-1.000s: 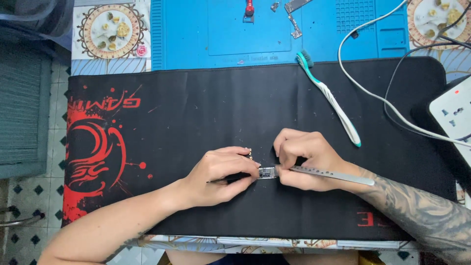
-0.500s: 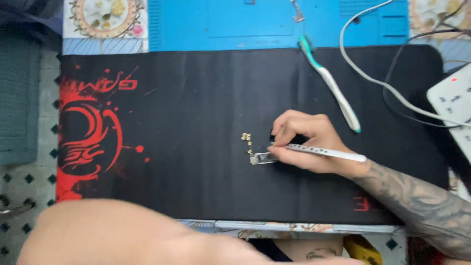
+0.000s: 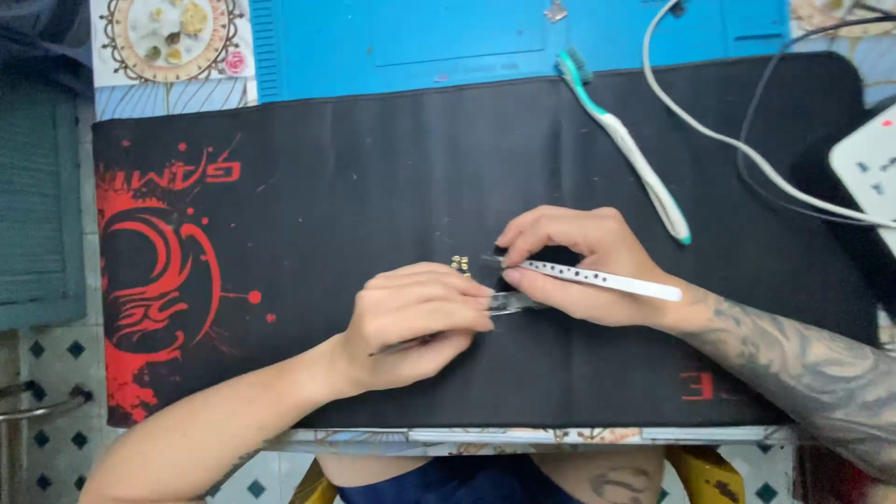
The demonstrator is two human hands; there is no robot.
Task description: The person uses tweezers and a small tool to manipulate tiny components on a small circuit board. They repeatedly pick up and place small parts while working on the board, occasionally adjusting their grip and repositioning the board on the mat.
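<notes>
On the black desk mat (image 3: 373, 168) my left hand (image 3: 411, 322) pinches a thin dark tool whose tip reaches a small silver metal part (image 3: 513, 301) lying between my hands. My right hand (image 3: 583, 266) holds white tweezers (image 3: 607, 279) with dark dots, their point aimed left at the same small part, and its fingers also rest on it. A tiny cluster of brass-coloured screws (image 3: 460, 264) lies on the mat just above my left fingers.
A white and teal toothbrush (image 3: 625, 145) lies diagonally on the mat at upper right. A blue work mat (image 3: 420, 37) lies behind it. White cable (image 3: 747, 149) runs to a white power strip (image 3: 873, 168) at the right edge. A patterned dish (image 3: 168, 33) sits top left.
My left hand, which had pulled back toward my body half a second ago, has returned to the small part holding a thin tool. My right hand stayed on the part with the tweezers.
</notes>
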